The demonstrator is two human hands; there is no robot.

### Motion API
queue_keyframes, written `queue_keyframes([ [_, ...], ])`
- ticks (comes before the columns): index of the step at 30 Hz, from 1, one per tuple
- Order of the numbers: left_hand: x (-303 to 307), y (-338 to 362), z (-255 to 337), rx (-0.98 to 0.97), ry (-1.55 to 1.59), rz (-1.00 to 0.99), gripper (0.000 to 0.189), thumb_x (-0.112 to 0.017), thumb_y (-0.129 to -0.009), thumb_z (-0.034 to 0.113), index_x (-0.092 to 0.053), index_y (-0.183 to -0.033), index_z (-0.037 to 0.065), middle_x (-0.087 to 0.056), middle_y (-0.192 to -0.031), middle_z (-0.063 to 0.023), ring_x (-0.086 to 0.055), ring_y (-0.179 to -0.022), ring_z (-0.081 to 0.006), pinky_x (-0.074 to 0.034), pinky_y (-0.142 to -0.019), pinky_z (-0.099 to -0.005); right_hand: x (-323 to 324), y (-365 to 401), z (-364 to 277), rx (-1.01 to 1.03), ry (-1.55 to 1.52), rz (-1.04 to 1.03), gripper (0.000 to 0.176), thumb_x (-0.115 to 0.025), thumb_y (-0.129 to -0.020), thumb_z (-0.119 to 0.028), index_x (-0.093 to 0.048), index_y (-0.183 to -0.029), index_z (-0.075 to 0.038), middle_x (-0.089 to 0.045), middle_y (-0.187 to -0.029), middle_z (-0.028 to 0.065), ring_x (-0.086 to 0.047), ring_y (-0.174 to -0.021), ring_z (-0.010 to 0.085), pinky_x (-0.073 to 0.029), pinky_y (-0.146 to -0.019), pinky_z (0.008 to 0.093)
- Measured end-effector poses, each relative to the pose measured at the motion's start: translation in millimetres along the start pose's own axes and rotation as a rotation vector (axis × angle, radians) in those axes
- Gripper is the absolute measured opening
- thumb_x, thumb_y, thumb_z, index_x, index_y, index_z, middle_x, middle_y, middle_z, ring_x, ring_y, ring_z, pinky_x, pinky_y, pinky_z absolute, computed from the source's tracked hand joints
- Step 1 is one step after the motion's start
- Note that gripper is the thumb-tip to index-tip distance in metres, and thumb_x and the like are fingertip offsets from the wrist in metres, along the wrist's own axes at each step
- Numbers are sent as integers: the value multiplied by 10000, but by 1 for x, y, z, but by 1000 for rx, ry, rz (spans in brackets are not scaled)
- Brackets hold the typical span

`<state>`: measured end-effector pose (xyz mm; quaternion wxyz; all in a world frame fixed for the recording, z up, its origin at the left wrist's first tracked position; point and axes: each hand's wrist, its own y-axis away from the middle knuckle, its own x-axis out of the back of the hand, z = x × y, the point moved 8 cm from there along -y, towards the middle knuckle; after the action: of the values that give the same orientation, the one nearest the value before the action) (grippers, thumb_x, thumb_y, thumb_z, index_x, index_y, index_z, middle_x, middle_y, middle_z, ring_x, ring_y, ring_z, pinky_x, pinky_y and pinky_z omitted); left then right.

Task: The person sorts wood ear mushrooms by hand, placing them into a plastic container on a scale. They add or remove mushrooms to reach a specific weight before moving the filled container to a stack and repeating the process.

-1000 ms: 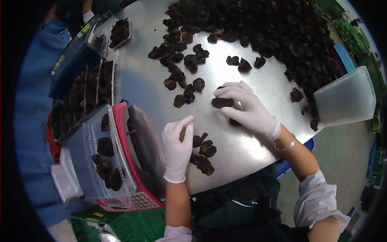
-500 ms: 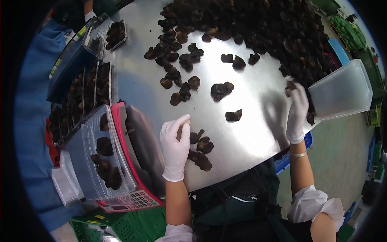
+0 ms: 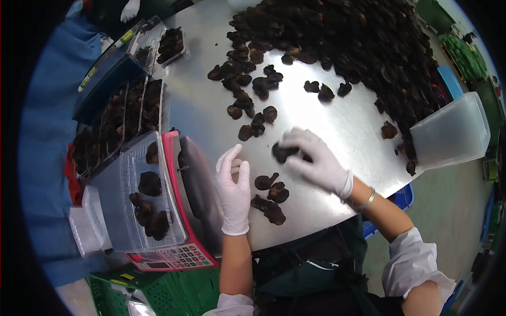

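Observation:
My left hand (image 3: 233,189), in a white glove, hovers over the table beside the scale, thumb and curved fingers apart with nothing visible between them. Just right of it lie several dark wood ear mushrooms (image 3: 278,193). Over the middle of the table, my gloved right hand (image 3: 319,163) has its fingers curled on a dark wood ear mushroom (image 3: 283,152); both are blurred, and the palm hides what lies beneath. A pink-edged scale (image 3: 176,174) stands to the left, bearing a clear plastic tray (image 3: 124,195) with several mushrooms (image 3: 150,184) in it.
A large heap of wood ear mushrooms (image 3: 348,37) covers the far side of the metal table (image 3: 205,110). A translucent tub (image 3: 453,129) sits at the right edge. Filled trays (image 3: 118,116) stand at left, a green crate (image 3: 158,295) below. Another person's gloved hand (image 3: 130,9) shows at top left.
My right hand has come left from the heap's edge to the middle of the table and closed on a mushroom. My left hand's fingers have opened slightly. The view has shifted a little.

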<state>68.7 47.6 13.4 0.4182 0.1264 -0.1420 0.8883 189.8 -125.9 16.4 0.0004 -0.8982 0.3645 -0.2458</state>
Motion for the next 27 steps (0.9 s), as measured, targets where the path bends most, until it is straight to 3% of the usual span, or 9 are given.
queue_keyframes([
  [4, -4, -2, 2, -30, -55, -29, 346, -626, -948, 91, -635, -1292, 58, -626, -1268, -101, -599, -1045, -215, -504, -909, -341, -36, 14, -47, 379, 197, -199, 386, -708, -882, -286, -668, -1219, -102, -597, -1341, 147, -556, -1204, 351, -438, -1064, 446],
  [7, -4, -2, 4, -44, -53, -13, 349, -628, -950, 95, -635, -1299, 68, -617, -1281, -107, -602, -1051, -228, -505, -909, -343, 9, -40, -20, -93, -79, 186, 415, -713, -872, -297, -665, -1230, -93, -602, -1324, 165, -552, -1206, 374, -443, -1061, 428],
  [8, -3, -2, 3, -23, -22, -21, 362, -619, -955, 96, -620, -1315, 58, -593, -1314, -126, -591, -1107, -250, -498, -934, -359, 10, -58, -10, -86, -77, 186, 415, -713, -872, -297, -665, -1230, -93, -602, -1324, 165, -552, -1206, 374, -443, -1061, 428],
  [10, 2, -1, 2, -65, -46, 23, 362, -597, -973, 112, -607, -1328, 45, -579, -1329, -140, -570, -1160, -262, -476, -977, -371, 2, -90, -15, -1, 435, 177, 386, -688, -880, -296, -668, -1191, -70, -633, -1237, 162, -563, -1160, 386, -463, -1015, 412],
  [13, 15, -4, 3, -129, -140, 163, 364, -546, -1012, 148, -584, -1351, 22, -557, -1352, -165, -518, -1261, -283, -418, -1063, -391, -54, -80, -35, 130, 435, -182, 361, -628, -895, -265, -636, -1198, -68, -631, -1198, 147, -554, -1155, 355, -461, -980, 451],
  [15, 24, -3, 2, -153, -213, 255, 368, -516, -1032, 167, -573, -1360, 11, -549, -1360, -176, -486, -1309, -291, -383, -1106, -400, -83, -50, -62, 399, 402, -186, 353, -630, -893, -228, -631, -1213, -80, -633, -1199, 140, -544, -1176, 339, -453, -978, 461],
  [19, 30, -8, -7, -55, 145, 183, 348, -474, -1060, 183, -592, -1338, 10, -541, -1383, -168, -460, -1342, -298, -352, -1138, -402, -81, -29, -87, 363, 169, -419, 334, -608, -888, -113, -645, -1217, -74, -663, -1208, 101, -592, -1145, 304, -463, -990, 430],
  [23, 25, -6, -4, 12, 17, 131, 326, -489, -1054, 181, -606, -1314, 23, -546, -1378, -161, -478, -1322, -291, -359, -1132, -398, -13, -71, -35, 77, 3, -65, 292, -552, -884, -10, -680, -1146, -36, -711, -1093, 129, -654, -1053, 339, -511, -970, 396],
  [27, 24, -8, 0, -13, -51, 113, 337, -524, -1021, 134, -594, -1333, 29, -533, -1392, -166, -476, -1324, -300, -363, -1132, -408, -14, -100, -11, 75, 86, -31, 284, -581, -914, -41, -686, -1178, -37, -693, -1161, 148, -630, -1096, 329, -460, -1047, 397],
])
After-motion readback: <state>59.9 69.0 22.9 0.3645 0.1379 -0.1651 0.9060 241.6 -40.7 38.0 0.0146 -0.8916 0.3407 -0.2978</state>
